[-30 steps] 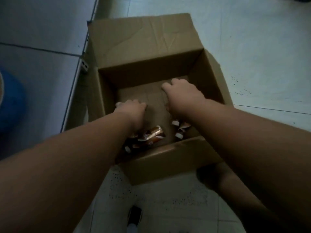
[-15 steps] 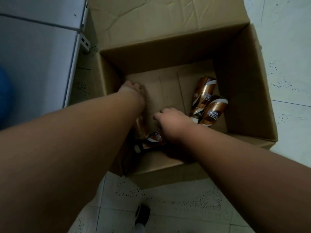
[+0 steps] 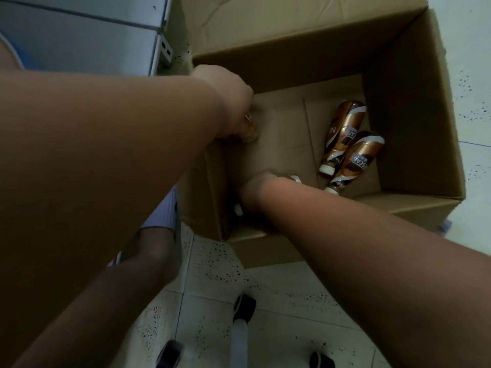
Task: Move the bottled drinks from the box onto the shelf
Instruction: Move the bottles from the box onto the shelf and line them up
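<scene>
An open cardboard box (image 3: 414,107) stands on the floor below me. Two brown bottled drinks with white caps lie side by side on its bottom at the right, one (image 3: 342,134) farther and one (image 3: 357,162) nearer. My left hand (image 3: 225,102) is over the box's left side, fingers curled around a brownish bottle (image 3: 249,128) that barely shows under them. My right hand (image 3: 256,187) reaches down into the near left corner with its fingers hidden. White bottle caps (image 3: 238,209) show beside its wrist.
A white shelf unit (image 3: 79,35) stands left of the box. The floor is speckled pale tile (image 3: 265,301). A white wheeled base with black casters (image 3: 240,322) is by my feet. My leg (image 3: 151,251) is below the box's near left corner.
The view has dropped closer to the box. My left hand has risen along the left wall with fingers curled. My right hand has pushed deeper into the near left corner.
</scene>
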A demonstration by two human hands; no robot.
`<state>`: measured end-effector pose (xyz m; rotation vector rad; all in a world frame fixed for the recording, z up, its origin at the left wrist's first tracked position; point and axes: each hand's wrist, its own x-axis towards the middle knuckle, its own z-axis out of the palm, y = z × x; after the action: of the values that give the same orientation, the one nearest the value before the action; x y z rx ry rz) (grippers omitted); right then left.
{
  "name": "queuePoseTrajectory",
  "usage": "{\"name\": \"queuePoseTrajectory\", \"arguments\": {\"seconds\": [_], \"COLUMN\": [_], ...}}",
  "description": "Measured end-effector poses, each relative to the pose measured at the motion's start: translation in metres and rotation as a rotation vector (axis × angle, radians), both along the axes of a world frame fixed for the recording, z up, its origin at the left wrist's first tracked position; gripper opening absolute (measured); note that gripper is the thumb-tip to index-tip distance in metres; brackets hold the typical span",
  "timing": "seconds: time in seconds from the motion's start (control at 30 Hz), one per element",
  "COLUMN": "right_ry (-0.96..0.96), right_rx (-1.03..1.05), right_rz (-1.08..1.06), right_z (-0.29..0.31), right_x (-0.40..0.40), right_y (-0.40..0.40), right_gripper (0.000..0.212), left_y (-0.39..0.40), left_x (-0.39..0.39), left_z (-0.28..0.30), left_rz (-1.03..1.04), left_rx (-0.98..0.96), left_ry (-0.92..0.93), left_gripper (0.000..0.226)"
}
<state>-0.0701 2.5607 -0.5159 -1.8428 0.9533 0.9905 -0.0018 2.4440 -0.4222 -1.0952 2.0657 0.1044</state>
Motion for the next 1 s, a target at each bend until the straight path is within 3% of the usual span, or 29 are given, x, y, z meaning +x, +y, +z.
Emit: {"name": "queuePoseTrajectory", "arguments": {"seconds": [0.13,0.27,0.4,0.67,0.83,0.9,1.0], "right_ry": [0.028,0.012,0.036,0.092,0.045,0.064,0.044], "right_rx": [-0.043,-0.094,-0.061,0.017,-0.208,-0.295,-0.487], "right_rz": [0.147,0.119,0.012,0.096,-0.180,-0.292,-0.222], "right_z": [-0.004,0.018,0.023,-0.010,0.047,0.085,0.145], "right_x": [0.017,-0.007,-0.013,0.008,-0.053,-0.079,-0.100], "right_y": [-0.002,-0.014,-0.003,0.002,-0.021,-0.023,-0.023], "right_gripper": [0.039,0.034,0.053,0.037,0.024,0.027,0.029], "left_y": [0.007,0.009,0.014,0.032,0.043,0.045,0.054], "left_x": [0.002,0.001,0.007,0.006,0.001,0.000,-0.001], "left_z": [-0.013,-0.008,0.001,-0.011,0.022,0.047,0.100], "left_rz": [-0.026,0.030,0.107,0.101,0.174,0.217,0.247], "left_rx": [-0.024,-0.019,0.008,0.018,0.044,0.065,0.036], "left_ry": [0.063,0.104,0.113,0.081,0.127,0.172,0.242], "left_gripper": [0.067,0.080,0.081,0.071,0.043,0.044,0.057]}}
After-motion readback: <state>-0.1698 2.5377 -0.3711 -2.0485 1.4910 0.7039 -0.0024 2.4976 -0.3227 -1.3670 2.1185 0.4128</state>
